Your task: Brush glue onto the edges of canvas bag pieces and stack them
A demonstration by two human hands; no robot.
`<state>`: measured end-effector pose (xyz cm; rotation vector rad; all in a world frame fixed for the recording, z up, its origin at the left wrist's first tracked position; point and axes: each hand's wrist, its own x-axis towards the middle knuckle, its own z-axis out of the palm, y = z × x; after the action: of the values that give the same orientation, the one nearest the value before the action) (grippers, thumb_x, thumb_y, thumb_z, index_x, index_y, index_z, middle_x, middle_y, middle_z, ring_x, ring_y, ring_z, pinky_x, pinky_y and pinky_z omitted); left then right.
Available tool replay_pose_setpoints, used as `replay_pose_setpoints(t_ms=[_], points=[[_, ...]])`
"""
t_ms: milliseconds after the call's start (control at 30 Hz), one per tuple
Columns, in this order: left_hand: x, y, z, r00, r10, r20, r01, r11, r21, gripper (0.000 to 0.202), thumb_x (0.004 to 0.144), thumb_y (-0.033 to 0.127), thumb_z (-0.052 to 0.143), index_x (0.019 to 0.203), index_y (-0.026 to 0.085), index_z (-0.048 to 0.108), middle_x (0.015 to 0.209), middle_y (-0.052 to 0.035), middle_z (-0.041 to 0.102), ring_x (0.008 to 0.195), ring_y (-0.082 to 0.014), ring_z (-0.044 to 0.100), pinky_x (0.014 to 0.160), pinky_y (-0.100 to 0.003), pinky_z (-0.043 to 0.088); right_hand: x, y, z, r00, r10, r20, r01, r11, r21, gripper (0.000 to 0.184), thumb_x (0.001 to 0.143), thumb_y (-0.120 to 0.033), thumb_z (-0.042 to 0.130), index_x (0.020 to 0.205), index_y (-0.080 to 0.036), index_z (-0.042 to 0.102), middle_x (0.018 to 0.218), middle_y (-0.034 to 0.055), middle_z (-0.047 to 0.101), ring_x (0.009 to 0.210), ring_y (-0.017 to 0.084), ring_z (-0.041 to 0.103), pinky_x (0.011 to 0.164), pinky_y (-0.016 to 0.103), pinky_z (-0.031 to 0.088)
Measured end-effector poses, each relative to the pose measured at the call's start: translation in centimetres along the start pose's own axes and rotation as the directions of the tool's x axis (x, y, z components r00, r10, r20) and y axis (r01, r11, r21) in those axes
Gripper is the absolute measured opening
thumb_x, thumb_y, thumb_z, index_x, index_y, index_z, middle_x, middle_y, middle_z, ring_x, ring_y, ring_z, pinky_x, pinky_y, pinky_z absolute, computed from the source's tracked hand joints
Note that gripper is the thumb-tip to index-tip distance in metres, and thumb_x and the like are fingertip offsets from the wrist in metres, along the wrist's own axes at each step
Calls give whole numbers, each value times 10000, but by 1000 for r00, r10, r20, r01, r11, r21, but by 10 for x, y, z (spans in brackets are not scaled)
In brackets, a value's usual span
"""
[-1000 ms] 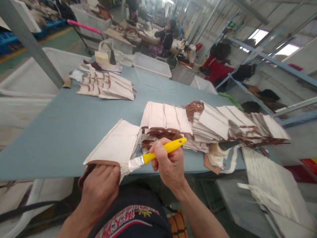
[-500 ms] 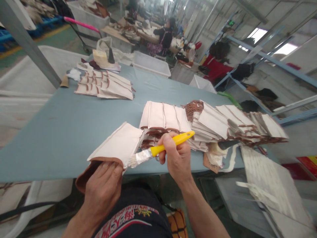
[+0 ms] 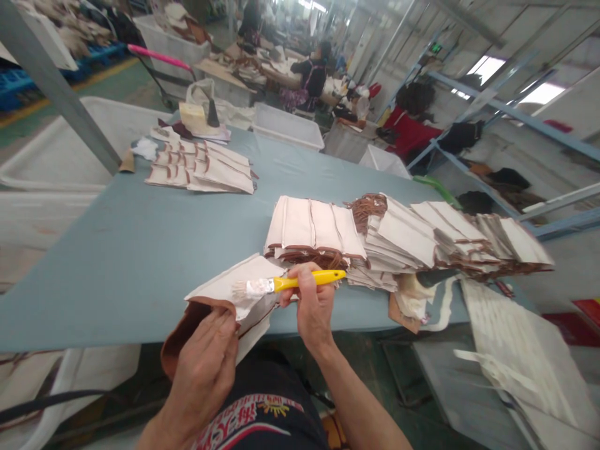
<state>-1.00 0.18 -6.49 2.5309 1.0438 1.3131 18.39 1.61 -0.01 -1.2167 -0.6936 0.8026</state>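
Observation:
My right hand [image 3: 313, 306] is closed around a brush with a yellow handle [image 3: 312, 277]. Its pale bristles lie over the upper face of a cream leather piece [image 3: 248, 275]. That piece has a brown edge and a brown inner side, and it bends open like a pouch at the table's front edge. Fingers of my left hand [image 3: 206, 344] grip its brown-edged mouth; the thumb is hidden. Just beyond my right hand lies a stack of cream panels with brown edges [image 3: 314, 225].
More stacked cream panels [image 3: 405, 234] run along the right. Another batch [image 3: 201, 167] lies at the far left, near a yellowish block [image 3: 192, 116]. White bins [image 3: 288, 128] stand behind the blue-grey table [image 3: 117, 262]. A co-worker [image 3: 315, 72] sits in the background.
The brush has moved left and its handle has levelled out. The leather piece has tilted, so its lower side now shows beneath the brush. Both hands still hold their things.

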Motion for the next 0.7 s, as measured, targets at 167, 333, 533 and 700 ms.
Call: replay_pose_setpoints(t_ms=[167,333,533,700], points=[[0,2,1,1000,2,-5,-2,1000,11,274,975,14,592,1208,122,687,1079,-180,846,1066,-299,816,1021,-387,626,-16,6,-5,994,24,-109,-18,999,48,436,928,-600,681,747,-211,600,404,-88,528,321,98,482,415,213,459],[-4,1,4,1000,6,-7,-5,1000,14,266,970,9,589,1178,140,692,1067,-159,844,1064,-293,812,1013,-387,632,-22,2,-13,992,125,23,-126,992,13,466,921,-626,689,736,-207,604,393,-83,515,304,106,474,362,206,415],[3,2,3,1000,28,-2,-28,1000,-3,233,987,10,572,1154,131,679,1028,-150,828,1033,-276,808,1009,-367,626,-25,-1,-12,992,119,35,-119,993,-7,494,913,-655,700,735,-204,612,405,-65,546,316,105,487,364,202,424],[5,3,0,1000,17,6,-17,1000,21,181,1020,51,554,1137,111,678,1031,-178,820,997,-275,817,972,-354,639,-20,5,-19,1000,-27,-3,27,1000,3,441,1029,-605,591,831,-213,628,452,-81,572,345,117,517,426,228,477]])
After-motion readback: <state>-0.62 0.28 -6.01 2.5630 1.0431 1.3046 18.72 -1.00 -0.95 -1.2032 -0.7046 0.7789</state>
